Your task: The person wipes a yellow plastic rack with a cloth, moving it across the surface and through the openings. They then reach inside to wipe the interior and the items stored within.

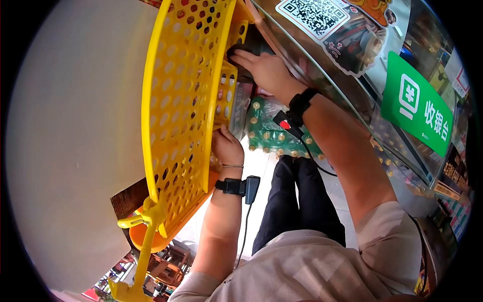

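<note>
A tall yellow perforated rack (176, 100) stands on the left, with a smaller yellow perforated basket (226, 93) on its right side. My left hand (227, 146) is at the lower edge of that small basket, its fingers bent and partly hidden behind the yellow plastic. Higher up, my right hand (259, 70) reaches to the rack's side with its fingers together on a dark item (234, 52) that I cannot make out. Both wrists wear black straps with small devices and cables.
Green-capped bottle packs (274, 133) in plastic wrap lie on the floor ahead of my legs. A glass counter (327, 75) runs along the right, bearing a QR code sticker (314, 17) and a green sign (417, 103). A pale wall (75, 126) is at the left.
</note>
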Demonstrator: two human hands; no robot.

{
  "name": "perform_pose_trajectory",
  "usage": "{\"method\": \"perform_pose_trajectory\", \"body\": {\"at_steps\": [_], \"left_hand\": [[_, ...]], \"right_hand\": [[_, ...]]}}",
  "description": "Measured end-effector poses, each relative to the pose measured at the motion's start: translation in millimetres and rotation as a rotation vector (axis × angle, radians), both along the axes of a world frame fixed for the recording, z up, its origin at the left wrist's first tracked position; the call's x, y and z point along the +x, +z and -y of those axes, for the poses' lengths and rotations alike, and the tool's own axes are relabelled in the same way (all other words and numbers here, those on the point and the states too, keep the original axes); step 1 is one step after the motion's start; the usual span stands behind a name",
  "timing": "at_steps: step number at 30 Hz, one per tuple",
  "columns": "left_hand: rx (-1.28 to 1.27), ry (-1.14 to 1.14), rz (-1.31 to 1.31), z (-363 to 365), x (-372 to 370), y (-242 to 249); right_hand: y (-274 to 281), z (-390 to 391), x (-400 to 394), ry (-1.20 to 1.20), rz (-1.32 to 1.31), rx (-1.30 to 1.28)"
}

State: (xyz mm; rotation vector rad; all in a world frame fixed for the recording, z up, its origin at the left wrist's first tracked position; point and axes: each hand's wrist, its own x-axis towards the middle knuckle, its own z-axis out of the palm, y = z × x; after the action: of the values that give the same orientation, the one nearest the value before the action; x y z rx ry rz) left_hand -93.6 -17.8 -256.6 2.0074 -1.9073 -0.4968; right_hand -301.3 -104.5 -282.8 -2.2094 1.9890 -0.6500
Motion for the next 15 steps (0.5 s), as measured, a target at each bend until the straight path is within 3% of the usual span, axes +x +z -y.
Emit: {"method": "perform_pose_trajectory", "body": {"at_steps": [5, 8, 9, 12, 15], "left_hand": [[-0.008, -0.013, -0.031, -2, 2, -2], [0.046, -0.004, -0.036, -2, 5, -1], [0.076, 0.002, -0.042, -2, 5, -1], [-0.009, -0.017, -0.022, -2, 5, -7], [0.092, 0.001, 0.023, 1, 3, 1]], "right_hand": [[-31, 45, -4, -0.190, -0.161, -0.155], [-28, 59, -2, -0.120, -0.176, -0.012], [-12, 57, 3, -0.105, -0.109, 0.153], [-17, 48, 10, -0.013, -0.048, 0.155], [-13, 46, -2, 0.218, 0.031, 0.127]]}}
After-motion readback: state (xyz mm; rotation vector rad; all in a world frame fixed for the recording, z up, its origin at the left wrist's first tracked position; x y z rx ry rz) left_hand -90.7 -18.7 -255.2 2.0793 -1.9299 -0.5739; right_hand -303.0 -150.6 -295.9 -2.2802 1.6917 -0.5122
